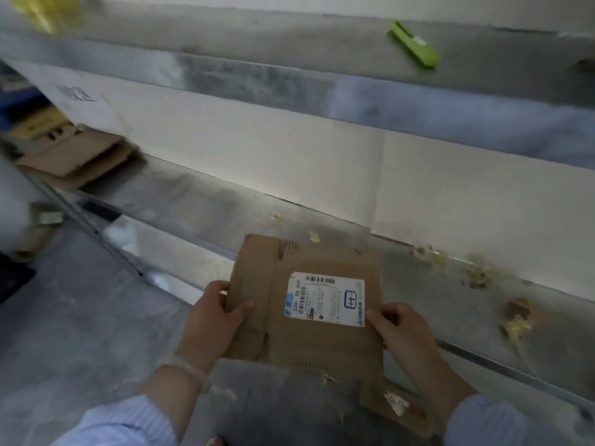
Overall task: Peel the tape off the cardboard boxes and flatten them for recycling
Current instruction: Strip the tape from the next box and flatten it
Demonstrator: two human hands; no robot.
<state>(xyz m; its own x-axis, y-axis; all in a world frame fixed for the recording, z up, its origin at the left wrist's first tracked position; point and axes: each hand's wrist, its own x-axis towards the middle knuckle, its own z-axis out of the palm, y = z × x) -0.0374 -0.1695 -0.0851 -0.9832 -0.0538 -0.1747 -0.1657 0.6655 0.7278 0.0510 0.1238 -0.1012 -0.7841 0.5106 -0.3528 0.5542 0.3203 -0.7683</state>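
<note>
I see the cardboard box (315, 346) already flat, held low before me. Left hand (219, 320) grips its left edge and right hand (402, 329) pinches the right. Tape seems gone, though blur hides detail; shipping label (325, 299) is on. Left: stacking.

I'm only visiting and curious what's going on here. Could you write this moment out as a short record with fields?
held item: flattened brown cardboard box, white printed shipping label facing up
left hand: grips the box's left edge, thumb on top
right hand: grips the box's right edge beside the label
upper left: flat brown cardboard pile
upper right: green bar-shaped object
right: yellowish crumpled scraps, possibly peeled tape
</note>
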